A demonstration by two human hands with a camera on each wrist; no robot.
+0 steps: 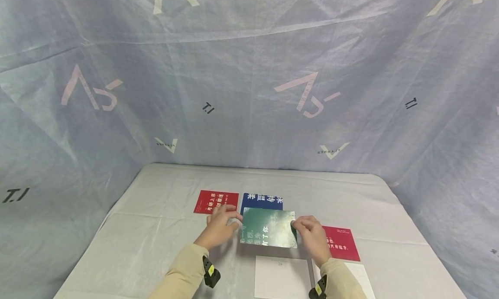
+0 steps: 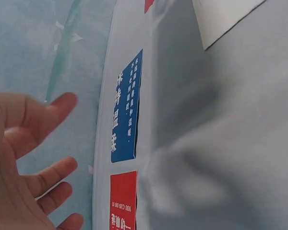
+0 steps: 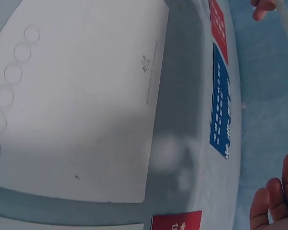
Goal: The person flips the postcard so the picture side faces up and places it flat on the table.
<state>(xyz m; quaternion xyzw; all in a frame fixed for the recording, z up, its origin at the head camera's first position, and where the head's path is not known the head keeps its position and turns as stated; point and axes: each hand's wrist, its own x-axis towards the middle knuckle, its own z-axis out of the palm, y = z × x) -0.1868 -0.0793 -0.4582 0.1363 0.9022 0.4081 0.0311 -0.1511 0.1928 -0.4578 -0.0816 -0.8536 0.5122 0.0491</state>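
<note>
In the head view a green postcard (image 1: 269,227) with white lettering hangs raised above the table. My right hand (image 1: 312,238) pinches its right edge. Beside the left edge is my left hand (image 1: 221,226), fingers spread and the tips close to the card; whether one touches it cannot be made out. From the left wrist the left hand (image 2: 31,163) shows parted fingers, and the postcard (image 2: 63,52) appears as a thin, blurred green strip. In the right wrist view only some fingertips of the right hand (image 3: 276,203) show; its pinch is hidden.
A red postcard (image 1: 215,201) and a blue postcard (image 1: 262,201) lie behind the hands. Another red card (image 1: 341,243) lies right of the right hand. Two white-faced postcards, one at front centre (image 1: 281,277) and one partly under the right forearm (image 1: 360,276), lie nearer. A grey curtain (image 1: 249,73) encloses the table.
</note>
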